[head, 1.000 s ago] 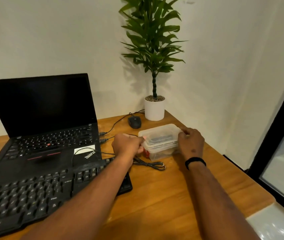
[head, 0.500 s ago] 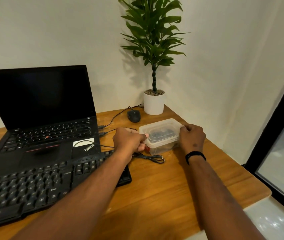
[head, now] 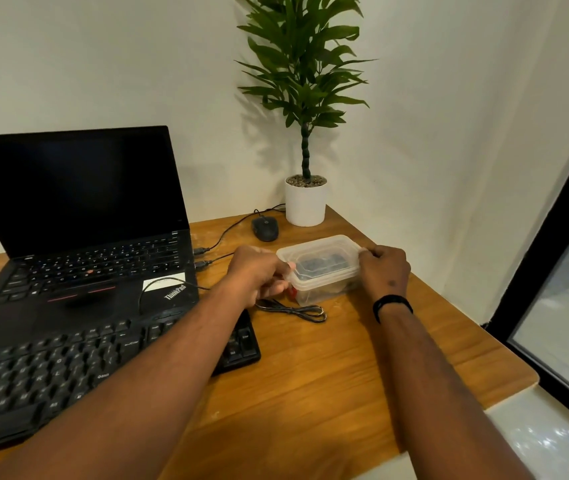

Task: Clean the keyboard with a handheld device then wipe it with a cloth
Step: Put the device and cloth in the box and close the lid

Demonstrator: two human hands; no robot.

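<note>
- Fingers of the left hand [head: 259, 273] curl round the left end of a clear plastic container [head: 321, 271] at centre frame, pinching the rim of its lid; fingers of the right hand [head: 385, 271] curl over the lid's right end, gripping it as well.
- At lower left, a black external keyboard [head: 51, 372] lies on the wooden worktop [head: 328, 375], its right end passing under the left forearm.
- Behind it, in the left half of the frame, an open black laptop [head: 78, 237] stands with a dark screen; two plugs sit in its right side.
- Just below the left hand, a coiled black cable [head: 297, 310] lies on the worktop, close to the container's near edge.
- Inside the container, which rests on the worktop, a dark object shows through the lid; what it is cannot be told. Something red shows at the lower left corner.
- Above the container, a black mouse [head: 265, 228] sits near the wall, its cord running towards the laptop.
- Right of the mouse, a green plant in a white pot [head: 305, 206] stands in the corner.
- On the right wrist is a black band [head: 392, 303].
- Along the right edge of the frame runs a dark-framed window [head: 560, 271].
</note>
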